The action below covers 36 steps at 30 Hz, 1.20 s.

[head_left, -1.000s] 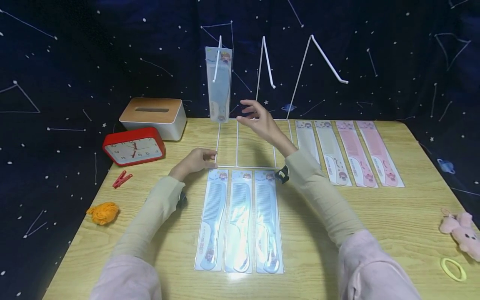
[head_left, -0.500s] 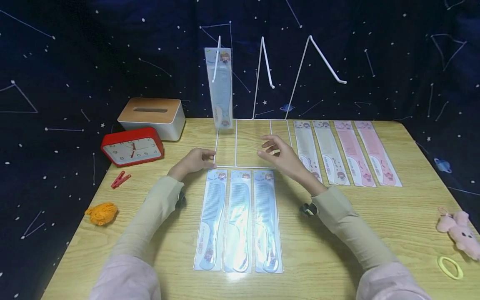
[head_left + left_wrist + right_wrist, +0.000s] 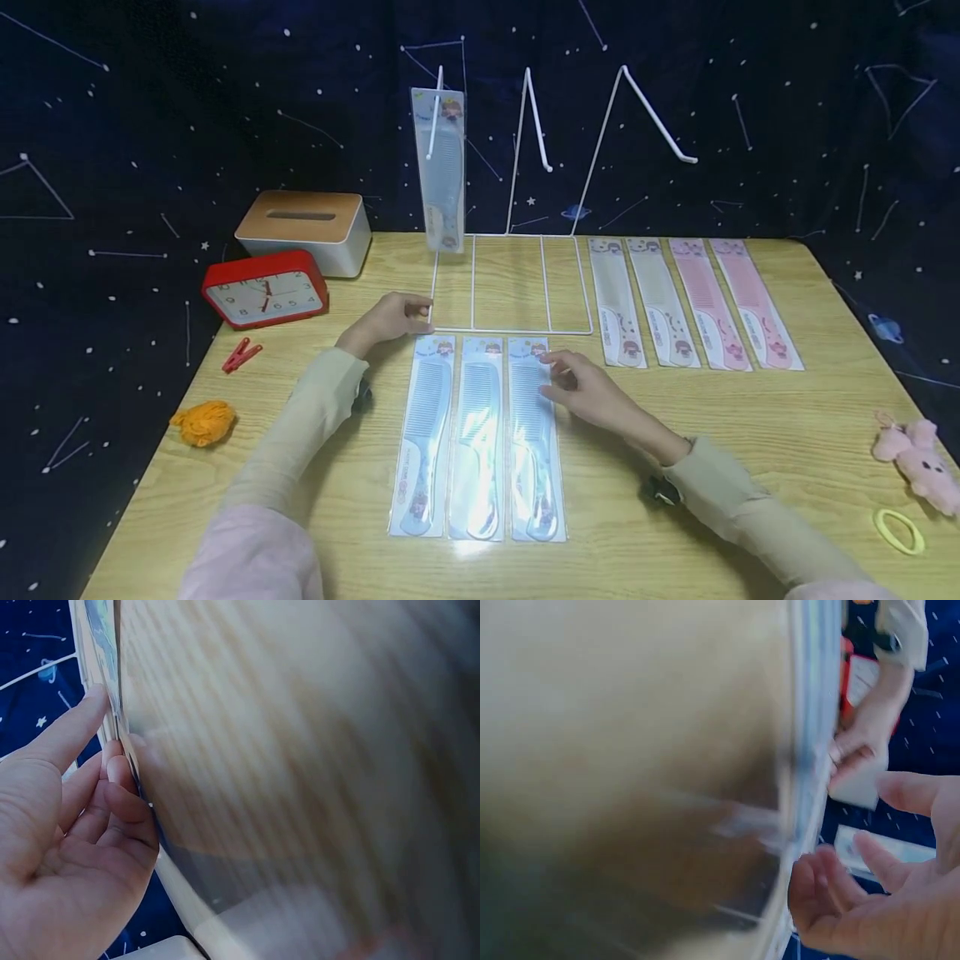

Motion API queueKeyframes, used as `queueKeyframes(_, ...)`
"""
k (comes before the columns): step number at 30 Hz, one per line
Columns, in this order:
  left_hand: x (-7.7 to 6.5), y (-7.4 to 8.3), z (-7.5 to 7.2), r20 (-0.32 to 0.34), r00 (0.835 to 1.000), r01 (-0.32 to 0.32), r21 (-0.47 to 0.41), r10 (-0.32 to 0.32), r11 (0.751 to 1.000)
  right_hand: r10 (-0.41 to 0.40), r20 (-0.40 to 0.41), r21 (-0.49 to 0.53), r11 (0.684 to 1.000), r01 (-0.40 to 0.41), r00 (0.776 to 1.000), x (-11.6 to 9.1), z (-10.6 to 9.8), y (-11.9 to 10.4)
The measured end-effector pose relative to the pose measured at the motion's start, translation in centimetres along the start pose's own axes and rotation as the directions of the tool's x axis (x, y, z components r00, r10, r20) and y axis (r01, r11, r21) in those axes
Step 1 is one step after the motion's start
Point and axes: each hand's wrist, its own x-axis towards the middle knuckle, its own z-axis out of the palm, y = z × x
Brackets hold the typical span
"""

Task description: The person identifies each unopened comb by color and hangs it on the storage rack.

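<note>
R hand [image 3: 592,392] rests w/ relaxed fingers on the rightmost of three pale blue packaged combs [image 3: 533,437], frame centre, on the wooden table [image 3: 750,433]. Comb's long axis runs top-to-bottom, handle toward bottom edge; pkg print too small to read. L hand [image 3: 386,319] pinches the white wire rack base [image 3: 510,283], left corner.

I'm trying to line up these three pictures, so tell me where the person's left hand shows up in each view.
Head view: the left hand lies left of centre, fingertips at the front left corner of the white wire rack.
Left wrist view: it fills the lower left, fingers against the table edge.
Right wrist view: small, at upper right, beyond the table edge.
Shared landmark: the wooden table.
</note>
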Motion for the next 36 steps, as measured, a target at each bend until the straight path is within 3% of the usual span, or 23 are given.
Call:
queueKeyframes(6,0.2,-0.1,0.0,0.000,1.000,-0.001,-0.001,0.001,1.000,-0.016,0.023,-0.156,0.988,0.019,1.000,-1.6,1.7,0.1)
queueKeyframes(13,0.3,-0.2,-0.1,-0.010,1.000,-0.004,0.006,0.004,1.000,0.007,0.087,-0.354,0.935,0.024,0.996,-1.8,2.5,-1.4)
queueKeyframes(19,0.4,-0.2,0.0,-0.004,1.000,0.000,-0.001,0.000,1.000,0.045,0.114,-0.445,0.895,0.011,0.992,-1.9,3.0,-1.9)
queueKeyframes(27,0.3,-0.2,0.1,-0.006,1.000,-0.002,-0.008,0.002,1.000,0.150,0.133,-0.316,0.943,-0.101,0.980,-2.5,2.6,-2.2)
queueKeyframes(36,0.2,-0.2,-0.1,0.001,1.000,-0.004,0.006,0.004,1.000,0.142,0.091,-0.235,0.965,-0.117,0.986,-2.9,2.2,-1.6)
